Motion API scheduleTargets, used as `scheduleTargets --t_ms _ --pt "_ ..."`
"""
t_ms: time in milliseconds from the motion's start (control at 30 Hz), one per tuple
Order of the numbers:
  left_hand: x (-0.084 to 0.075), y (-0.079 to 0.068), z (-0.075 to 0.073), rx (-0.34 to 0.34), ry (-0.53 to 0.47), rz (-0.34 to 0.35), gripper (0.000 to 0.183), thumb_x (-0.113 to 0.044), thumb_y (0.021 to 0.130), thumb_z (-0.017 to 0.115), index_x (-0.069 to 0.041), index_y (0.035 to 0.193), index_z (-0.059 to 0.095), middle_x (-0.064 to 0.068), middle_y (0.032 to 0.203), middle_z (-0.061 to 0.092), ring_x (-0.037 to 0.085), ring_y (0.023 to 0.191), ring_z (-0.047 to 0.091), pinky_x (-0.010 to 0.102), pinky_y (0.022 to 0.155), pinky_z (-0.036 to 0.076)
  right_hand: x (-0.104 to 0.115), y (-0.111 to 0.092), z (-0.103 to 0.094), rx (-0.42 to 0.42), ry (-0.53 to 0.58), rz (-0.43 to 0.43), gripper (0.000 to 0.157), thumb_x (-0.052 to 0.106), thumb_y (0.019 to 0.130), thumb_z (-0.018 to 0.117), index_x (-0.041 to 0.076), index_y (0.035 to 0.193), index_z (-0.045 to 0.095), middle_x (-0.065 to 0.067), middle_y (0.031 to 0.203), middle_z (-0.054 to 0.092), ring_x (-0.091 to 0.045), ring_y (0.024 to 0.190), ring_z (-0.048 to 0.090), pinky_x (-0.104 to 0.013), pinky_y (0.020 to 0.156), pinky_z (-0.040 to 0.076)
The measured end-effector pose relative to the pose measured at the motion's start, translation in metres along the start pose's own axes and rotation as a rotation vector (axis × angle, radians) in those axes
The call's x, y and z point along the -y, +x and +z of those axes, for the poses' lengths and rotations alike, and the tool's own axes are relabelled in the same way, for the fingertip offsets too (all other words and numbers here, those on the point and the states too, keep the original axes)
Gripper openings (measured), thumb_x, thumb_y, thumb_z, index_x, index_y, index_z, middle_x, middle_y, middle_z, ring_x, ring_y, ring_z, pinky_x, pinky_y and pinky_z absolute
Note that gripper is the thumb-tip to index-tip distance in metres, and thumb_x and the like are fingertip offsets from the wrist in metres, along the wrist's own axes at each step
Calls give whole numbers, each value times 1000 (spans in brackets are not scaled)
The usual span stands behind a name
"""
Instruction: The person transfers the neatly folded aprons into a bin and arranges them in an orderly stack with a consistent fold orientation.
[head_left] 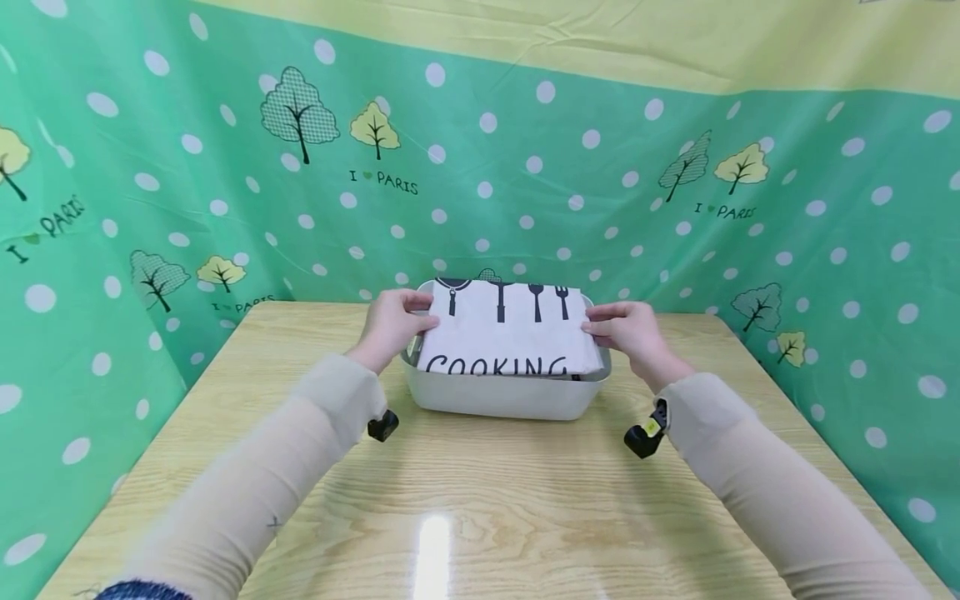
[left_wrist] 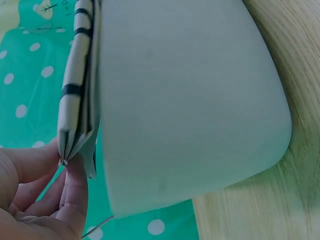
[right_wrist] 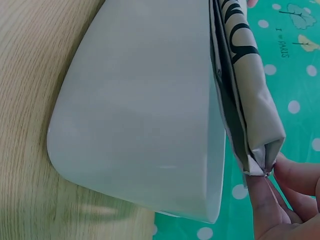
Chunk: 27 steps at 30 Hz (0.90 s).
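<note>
A folded white cloth (head_left: 510, 337) printed with black utensils and the word COOKING lies across the top of a pale grey basin (head_left: 502, 396). My left hand (head_left: 397, 321) pinches its left edge between thumb and fingers. On the other side my right hand (head_left: 626, 329) pinches the right edge the same way. Several stacked layers of the folded cloth (left_wrist: 72, 105) show edge-on in the left wrist view, above the rim of the basin. In the right wrist view the folded cloth (right_wrist: 252, 95) hangs over the rim, its corner between my fingertips. The basin's inside is mostly hidden under the cloth.
The basin stands on a light wooden table (head_left: 510, 500) toward its back edge. A green polka-dot curtain (head_left: 480, 183) with trees and lettering hangs close behind and along both sides. A black wrist camera (head_left: 645, 437) sits under my right cuff.
</note>
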<state>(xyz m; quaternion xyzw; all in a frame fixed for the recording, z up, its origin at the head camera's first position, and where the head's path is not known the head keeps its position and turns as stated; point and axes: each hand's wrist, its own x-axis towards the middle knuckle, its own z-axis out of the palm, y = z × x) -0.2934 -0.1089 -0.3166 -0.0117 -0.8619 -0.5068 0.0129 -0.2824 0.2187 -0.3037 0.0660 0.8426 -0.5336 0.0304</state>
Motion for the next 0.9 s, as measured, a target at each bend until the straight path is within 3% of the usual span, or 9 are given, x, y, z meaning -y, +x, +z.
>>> scheduleTargets --t_ms 367,667,900 --pt "2 2 13 -63 35 -3 43 -4 91 68 -2 133 60 16 129 66 28 123 61 38 105 50 -9 6 8 -30 -12 0 40 8 95 65 -1 133 59 -21 134 59 -14 97 65 -19 83 58" --pt "8 7 23 -72 84 1 43 -5 92 66 -3 134 59 16 131 64 29 124 59 40 107 49 -15 7 14 -41 -48 4 36 9 97 62 -1 131 60 -20 132 60 -26 112 64 -33 97 56" --pt "11 2 26 -52 150 4 41 -8 94 64 -2 135 58 17 134 62 31 124 59 41 106 50 -22 6 14 11 -106 -28 37 9 97 60 -5 131 58 -24 132 59 -35 118 63 -40 99 55"
